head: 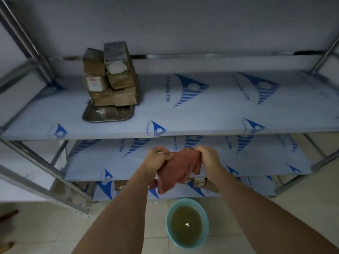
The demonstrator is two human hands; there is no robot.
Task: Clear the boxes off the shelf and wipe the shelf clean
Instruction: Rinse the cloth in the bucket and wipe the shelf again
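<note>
A pile of several brown cardboard boxes (111, 76) sits on a metal tray (108, 114) at the left of the upper shelf (201, 114), which is covered in white film with blue logos. In front of the lower shelf (247, 162), my left hand (158, 158) and my right hand (209, 158) both grip a reddish-brown cloth (180, 167). The cloth is stretched between them and hangs down in the middle, above the basin.
A light blue basin (187, 222) of murky yellowish water stands on the tiled floor below my hands. A third shelf (128, 191) lower down holds brown boxes, partly hidden. Steel shelf posts (45, 180) run along the left and right sides.
</note>
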